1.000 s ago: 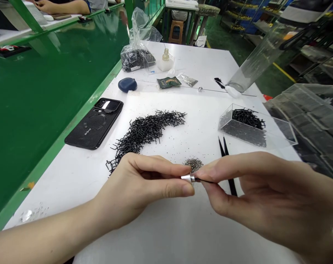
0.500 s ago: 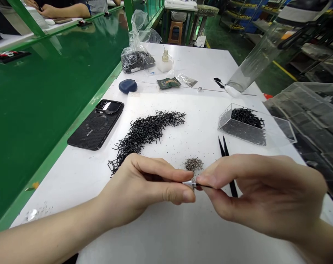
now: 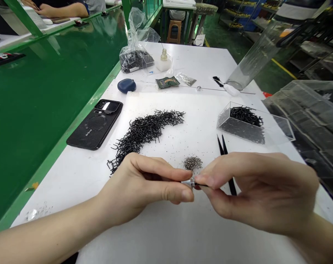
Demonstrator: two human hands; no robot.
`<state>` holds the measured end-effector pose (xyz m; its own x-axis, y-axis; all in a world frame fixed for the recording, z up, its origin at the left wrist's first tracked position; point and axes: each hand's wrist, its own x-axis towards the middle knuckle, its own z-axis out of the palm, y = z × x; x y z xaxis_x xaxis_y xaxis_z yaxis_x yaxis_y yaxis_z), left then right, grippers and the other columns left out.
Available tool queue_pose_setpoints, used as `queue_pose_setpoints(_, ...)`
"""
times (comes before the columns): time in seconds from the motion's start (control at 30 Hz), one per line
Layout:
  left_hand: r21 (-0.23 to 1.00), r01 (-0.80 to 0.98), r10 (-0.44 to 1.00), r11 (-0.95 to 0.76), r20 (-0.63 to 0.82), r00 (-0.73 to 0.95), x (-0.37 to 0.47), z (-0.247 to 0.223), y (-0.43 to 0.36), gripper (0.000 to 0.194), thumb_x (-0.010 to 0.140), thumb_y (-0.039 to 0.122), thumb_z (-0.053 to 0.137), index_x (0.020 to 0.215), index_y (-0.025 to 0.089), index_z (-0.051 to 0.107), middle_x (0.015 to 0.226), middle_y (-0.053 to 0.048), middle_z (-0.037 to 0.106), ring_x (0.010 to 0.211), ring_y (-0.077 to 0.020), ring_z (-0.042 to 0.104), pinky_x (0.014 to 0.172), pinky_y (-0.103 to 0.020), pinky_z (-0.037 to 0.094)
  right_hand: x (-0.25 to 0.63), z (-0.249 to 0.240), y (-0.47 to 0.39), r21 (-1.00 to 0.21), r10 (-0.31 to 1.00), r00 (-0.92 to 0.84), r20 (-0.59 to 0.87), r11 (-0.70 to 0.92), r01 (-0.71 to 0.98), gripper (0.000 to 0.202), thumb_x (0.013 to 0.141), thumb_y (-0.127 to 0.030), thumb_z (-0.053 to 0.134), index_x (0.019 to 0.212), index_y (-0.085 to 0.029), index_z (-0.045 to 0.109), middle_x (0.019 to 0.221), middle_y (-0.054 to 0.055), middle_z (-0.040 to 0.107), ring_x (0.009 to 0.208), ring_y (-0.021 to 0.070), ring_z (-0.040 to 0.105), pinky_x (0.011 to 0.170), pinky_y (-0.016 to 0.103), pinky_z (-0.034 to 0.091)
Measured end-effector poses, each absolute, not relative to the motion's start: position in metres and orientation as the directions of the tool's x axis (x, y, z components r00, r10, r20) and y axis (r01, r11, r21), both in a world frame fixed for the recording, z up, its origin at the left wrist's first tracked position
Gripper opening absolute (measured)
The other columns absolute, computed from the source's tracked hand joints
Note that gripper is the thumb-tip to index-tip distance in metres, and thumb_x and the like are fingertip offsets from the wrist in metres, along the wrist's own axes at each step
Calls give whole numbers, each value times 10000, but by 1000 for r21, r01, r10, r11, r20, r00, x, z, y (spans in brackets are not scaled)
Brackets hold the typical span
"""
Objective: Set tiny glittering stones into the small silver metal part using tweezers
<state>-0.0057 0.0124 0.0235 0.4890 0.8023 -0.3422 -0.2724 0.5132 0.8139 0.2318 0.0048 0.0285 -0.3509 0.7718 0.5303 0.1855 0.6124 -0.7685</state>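
Note:
My left hand [image 3: 144,183] pinches a small silver metal cylinder [image 3: 187,183] between thumb and fingers. From the other side, my right hand [image 3: 262,190] grips a thin black bent piece [image 3: 202,184], its end meeting the silver part; the fingers partly hide the contact. Just beyond the fingertips lies a small heap of tiny metallic grains [image 3: 192,163]. Black tweezers [image 3: 223,145] rest partly under my right hand. A curved pile of thin black bent pieces [image 3: 147,132] spreads beyond my left hand.
At right, a clear box [image 3: 224,124] holds more black pieces, near a leaning clear tube [image 3: 249,62]. A phone [image 3: 94,124] and dark blue case [image 3: 127,85] lie left. A bagged black heap [image 3: 134,60] and small bottle [image 3: 163,60] stand behind. A co-worker's arm [image 3: 61,10] shows far left.
My right hand has shifted slightly left and tilted a little against the silver cylinder. The whole view has slid slightly; both hands keep their pinch.

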Motion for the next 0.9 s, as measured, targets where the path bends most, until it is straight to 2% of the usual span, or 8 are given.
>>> queue_pose_setpoints(0.37, 807, -271, 798, 524, -355, 487, -6, 25, 12, 323, 647, 66, 1129, 820, 281, 960, 737, 63, 890, 662, -75, 824, 667, -83, 674, 231, 28, 5, -775, 773, -334, 540, 611, 161, 337, 845, 54, 792, 972, -258, 813, 848, -36, 912, 683, 142, 877, 695, 182, 739)
queue_pose_setpoints(0.9, 809, -285, 804, 514, -338, 490, -6, 25, 11, 323, 664, 43, 1120, 829, 271, 962, 772, 47, 909, 688, -90, 854, 695, -82, 684, 232, 25, 5, -769, 773, -335, 538, 613, 179, 376, 848, 42, 800, 1002, -300, 823, 863, -57, 913, 690, 156, 878, 671, 226, 745)
